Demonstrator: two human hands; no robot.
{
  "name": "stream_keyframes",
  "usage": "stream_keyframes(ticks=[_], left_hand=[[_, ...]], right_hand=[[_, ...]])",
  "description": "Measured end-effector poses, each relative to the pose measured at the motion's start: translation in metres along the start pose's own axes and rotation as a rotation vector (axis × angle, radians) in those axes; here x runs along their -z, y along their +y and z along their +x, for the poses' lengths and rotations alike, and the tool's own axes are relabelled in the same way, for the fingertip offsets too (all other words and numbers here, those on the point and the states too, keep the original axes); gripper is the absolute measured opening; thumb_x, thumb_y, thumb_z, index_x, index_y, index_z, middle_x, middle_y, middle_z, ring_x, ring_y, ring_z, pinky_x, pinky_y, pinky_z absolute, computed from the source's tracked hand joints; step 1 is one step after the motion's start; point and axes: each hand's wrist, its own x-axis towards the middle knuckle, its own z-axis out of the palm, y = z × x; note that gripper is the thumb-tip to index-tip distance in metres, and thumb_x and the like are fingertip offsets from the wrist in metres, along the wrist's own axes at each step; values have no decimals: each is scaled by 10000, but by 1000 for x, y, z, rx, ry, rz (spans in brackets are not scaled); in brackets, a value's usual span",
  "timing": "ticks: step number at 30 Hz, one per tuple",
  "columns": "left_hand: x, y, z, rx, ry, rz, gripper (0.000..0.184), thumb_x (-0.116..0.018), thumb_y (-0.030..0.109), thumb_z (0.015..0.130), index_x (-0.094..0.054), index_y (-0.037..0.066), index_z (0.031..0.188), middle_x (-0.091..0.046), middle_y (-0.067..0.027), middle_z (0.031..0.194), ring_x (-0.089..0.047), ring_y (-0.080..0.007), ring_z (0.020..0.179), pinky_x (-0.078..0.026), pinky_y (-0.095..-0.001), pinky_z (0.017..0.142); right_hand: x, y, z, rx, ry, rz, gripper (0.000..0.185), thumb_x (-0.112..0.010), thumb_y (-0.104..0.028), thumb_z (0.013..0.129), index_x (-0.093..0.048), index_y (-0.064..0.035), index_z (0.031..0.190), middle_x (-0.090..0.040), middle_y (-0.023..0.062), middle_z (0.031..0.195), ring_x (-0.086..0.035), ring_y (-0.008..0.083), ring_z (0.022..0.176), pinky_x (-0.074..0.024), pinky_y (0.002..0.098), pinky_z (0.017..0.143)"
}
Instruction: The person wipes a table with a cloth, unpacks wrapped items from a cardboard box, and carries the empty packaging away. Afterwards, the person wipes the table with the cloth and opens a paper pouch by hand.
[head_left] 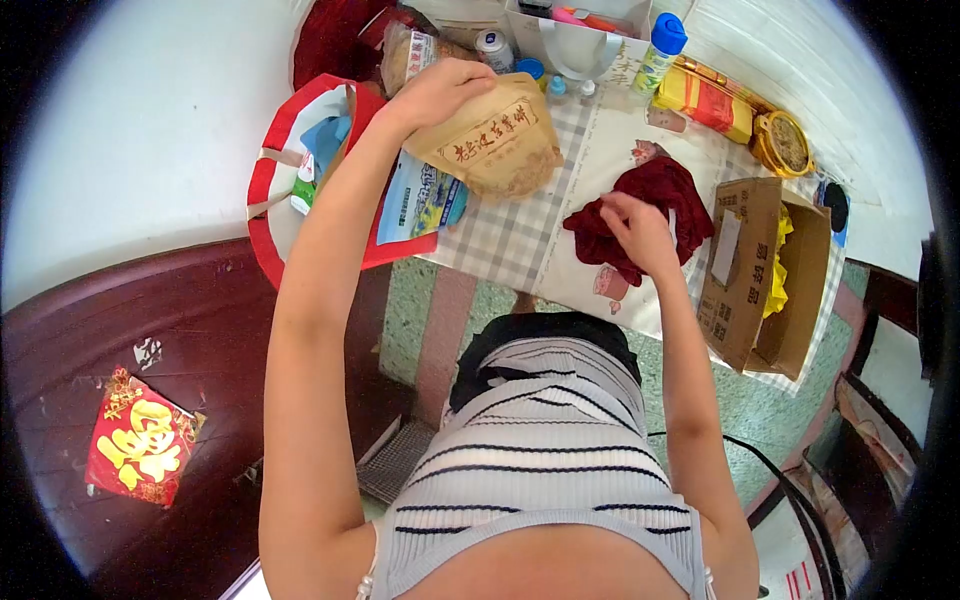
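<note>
At the back left of the table, my left hand point(445, 95) is closed on the upper left edge of a brown paper bag point(510, 145) with red lettering. The bag tilts over a blue and white packet point(415, 205). To the right, my right hand point(635, 230) is over a dark red cloth point(655, 200) that lies crumpled on the checked tablecloth point(500, 240). Its thumb and fingers are bent at the cloth; whether they grip it is unclear.
A red and white bag point(265, 205) stands at the left. An open cardboard box point(745, 270) is at the right. Along the back are a can point(494, 50), a blue-capped spray can point(660, 55), a yellow package point(705, 103) and a round yellow-rimmed container point(783, 143).
</note>
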Motion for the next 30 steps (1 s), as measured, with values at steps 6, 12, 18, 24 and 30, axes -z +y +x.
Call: stream_keyframes(ticks=[6,12,18,24,30], left_hand=[[-2,20,-8,-80,2,-2,286,-523,254,968,-607,0,1069,-655,-97,905,-587,-151,849,-464,-298,786],[3,31,-23,-127,-8,-153,277,-534,244,974,-615,-4,1068,-651,-31,902,-555,-90,839,-464,-271,765],[-1,25,-49,-52,157,-472,274,-560,243,967,-628,3,1082,-650,-11,930,-576,-65,861,-475,-248,771],[-15,25,-79,90,50,-460,218,-572,233,958,-602,42,1058,-653,13,871,-585,-38,790,-474,-221,690],[-50,46,-105,53,360,-381,202,-582,210,940,-577,18,1000,-611,14,773,-546,-61,728,-461,-252,656]], right_hand=[[10,-59,51,291,377,316,434,-672,-343,867,-643,-8,1142,-684,157,1084,-664,255,997,-504,343,849],[-4,-78,86,182,-97,704,445,-650,-404,893,-674,-1,1080,-699,63,955,-630,120,871,-491,269,784],[-3,-98,77,26,-52,850,399,-622,-383,922,-684,-15,1061,-684,22,880,-607,85,754,-487,247,696],[-10,-100,68,74,-167,792,375,-561,-336,971,-638,-11,1142,-656,10,991,-569,59,884,-465,232,787],[-37,-105,54,266,-159,616,350,-506,-323,985,-613,-21,1126,-648,65,901,-569,126,845,-463,297,789]])
